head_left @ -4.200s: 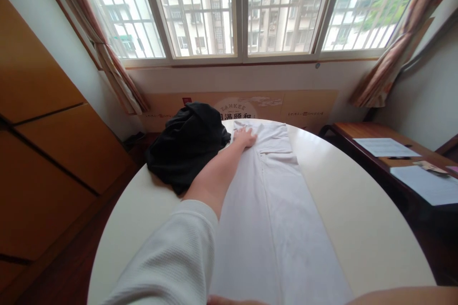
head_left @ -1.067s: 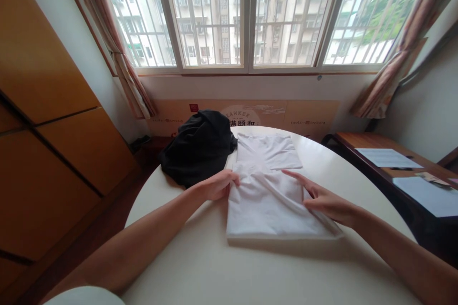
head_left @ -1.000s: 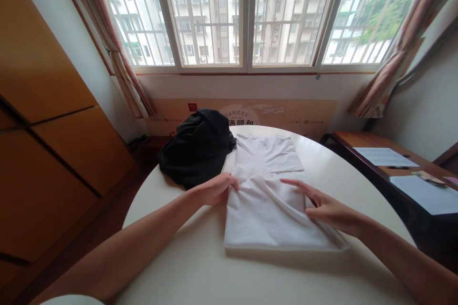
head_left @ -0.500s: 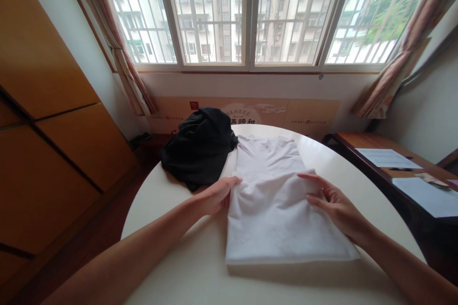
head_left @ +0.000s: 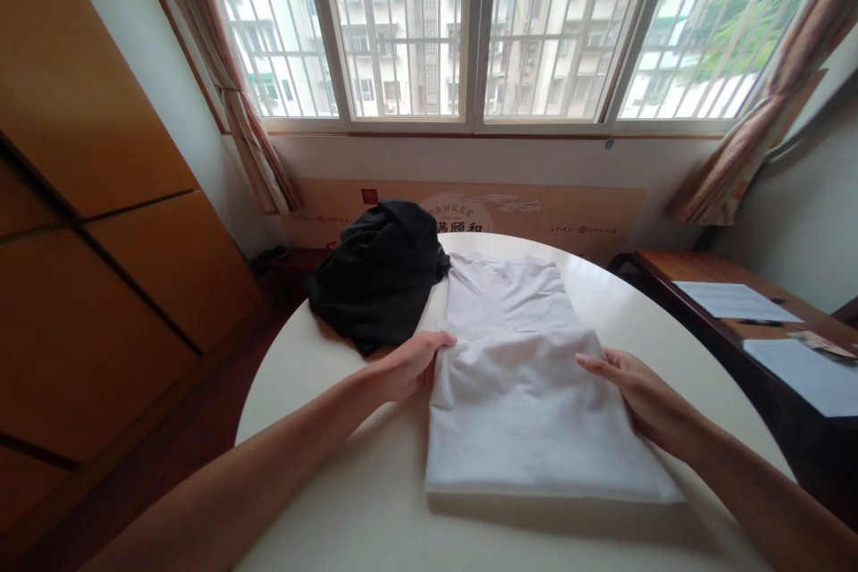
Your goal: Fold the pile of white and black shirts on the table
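A white T-shirt [head_left: 529,416] lies on the round white table [head_left: 322,474], its near part folded over toward the window side. My left hand [head_left: 419,365] pinches the fold's left edge, thumb on top and the other fingers hidden beneath the cloth. At the right edge, my right hand [head_left: 634,384] grips the fold the same way, with its thumb over the fabric and fingers tucked under. Light creases run across the shirt's far part. Just beyond my left hand sits a crumpled black garment [head_left: 379,273].
To the right stands a wooden desk [head_left: 660,266] with paper sheets [head_left: 737,300] and a pen on it. Wooden cabinets [head_left: 134,277] line the left side. A flat printed cardboard box [head_left: 590,206] leans below the barred window.
My right hand's fingers have gone from lying on top of the cloth to beneath its right edge. The left hand keeps its hold. The view has shifted slightly.
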Demonstrator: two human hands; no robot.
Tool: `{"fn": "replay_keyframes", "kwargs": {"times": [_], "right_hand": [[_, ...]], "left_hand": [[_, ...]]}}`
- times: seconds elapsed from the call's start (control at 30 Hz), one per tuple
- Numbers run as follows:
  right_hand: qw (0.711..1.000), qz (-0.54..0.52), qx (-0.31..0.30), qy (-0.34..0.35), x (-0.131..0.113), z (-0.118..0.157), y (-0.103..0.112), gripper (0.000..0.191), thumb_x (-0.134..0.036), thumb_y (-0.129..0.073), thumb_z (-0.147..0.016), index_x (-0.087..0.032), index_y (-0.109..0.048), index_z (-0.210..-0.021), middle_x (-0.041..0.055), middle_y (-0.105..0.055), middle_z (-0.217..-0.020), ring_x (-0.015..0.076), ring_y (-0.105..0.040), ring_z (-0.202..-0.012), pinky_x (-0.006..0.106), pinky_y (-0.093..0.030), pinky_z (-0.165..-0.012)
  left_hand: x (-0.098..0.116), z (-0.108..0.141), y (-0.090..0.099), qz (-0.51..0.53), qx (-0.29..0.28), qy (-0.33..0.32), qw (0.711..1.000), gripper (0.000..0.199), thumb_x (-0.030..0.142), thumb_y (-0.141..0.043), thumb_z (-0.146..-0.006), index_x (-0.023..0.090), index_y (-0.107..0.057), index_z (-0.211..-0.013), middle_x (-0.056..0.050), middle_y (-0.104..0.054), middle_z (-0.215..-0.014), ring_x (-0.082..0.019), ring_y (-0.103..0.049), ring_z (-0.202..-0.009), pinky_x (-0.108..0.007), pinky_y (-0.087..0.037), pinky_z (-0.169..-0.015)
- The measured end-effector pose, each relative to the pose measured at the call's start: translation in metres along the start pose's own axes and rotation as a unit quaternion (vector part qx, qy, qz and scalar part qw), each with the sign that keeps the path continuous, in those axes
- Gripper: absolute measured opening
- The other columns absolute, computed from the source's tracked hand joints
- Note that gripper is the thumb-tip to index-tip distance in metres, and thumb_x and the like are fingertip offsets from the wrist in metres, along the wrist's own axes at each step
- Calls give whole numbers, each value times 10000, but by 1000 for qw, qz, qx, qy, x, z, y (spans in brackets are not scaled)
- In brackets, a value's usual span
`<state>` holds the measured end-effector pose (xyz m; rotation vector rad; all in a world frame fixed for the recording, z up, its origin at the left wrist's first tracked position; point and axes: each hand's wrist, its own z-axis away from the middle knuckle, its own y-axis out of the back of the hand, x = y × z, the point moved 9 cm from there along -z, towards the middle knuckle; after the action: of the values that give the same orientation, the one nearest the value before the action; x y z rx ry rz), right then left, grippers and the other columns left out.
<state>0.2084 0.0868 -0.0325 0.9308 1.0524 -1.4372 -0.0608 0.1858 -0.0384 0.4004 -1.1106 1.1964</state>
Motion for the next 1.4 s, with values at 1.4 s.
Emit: {"fn": "replay_keyframes", "kwargs": {"times": [1.4], "right_hand": [[992, -43, -26, 116, -75, -70, 15, 569, -243, -856, -725, -247, -699, -1273, 60, -800, -1111, 221, -746, -860, 273, -576, -683]], "left_hand": [[90, -37, -18, -99, -57, -172, 978, 255, 288, -844, -711, 125, -727, -869, -75, -726, -838, -175, -663, -749, -256, -498, -668]]}}
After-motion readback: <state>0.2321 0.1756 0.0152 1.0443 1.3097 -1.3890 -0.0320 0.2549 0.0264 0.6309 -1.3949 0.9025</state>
